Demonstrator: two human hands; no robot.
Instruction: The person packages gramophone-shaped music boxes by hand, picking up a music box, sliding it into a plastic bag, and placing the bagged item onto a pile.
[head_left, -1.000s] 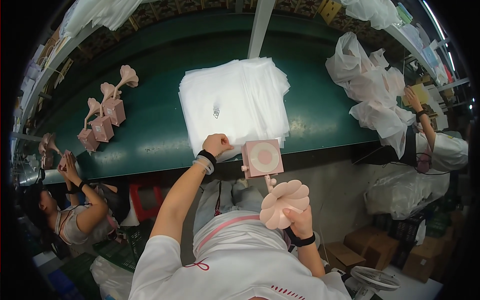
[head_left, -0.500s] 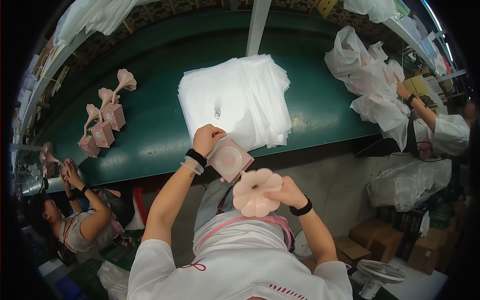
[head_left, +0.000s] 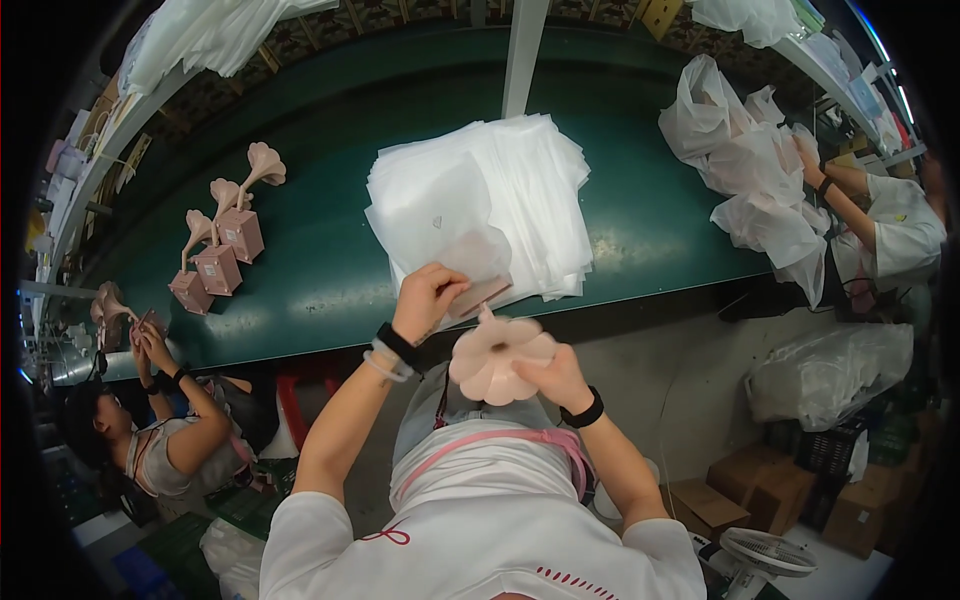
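Observation:
A pink gramophone-shaped ornament [head_left: 502, 362] is tilted in front of me, its flower-shaped horn toward me. My right hand [head_left: 562, 381] grips the horn by its rim, thumb on the petals. The square base points away, partly under a translucent white bag [head_left: 462, 205], and shows pink through the film. At the bag's near opening my left hand [head_left: 430, 300] is closed in a pinch on the bag's edge, beside the base. The bag lies on top of a thick stack of white bags [head_left: 540, 210] on the green table.
Several pink gramophone ornaments [head_left: 218, 268] stand on the green table [head_left: 320, 270] at the left. A co-worker [head_left: 190, 440] at far left handles another. At the right, a second co-worker [head_left: 880, 220] touches bagged items [head_left: 740, 150]. Cardboard boxes [head_left: 780, 490] and a fan [head_left: 765, 552] are at lower right.
The gramophone has moved away from me, and its base has gone from outside the bags to partly inside the top one. That bag's near end has lifted and opened around it.

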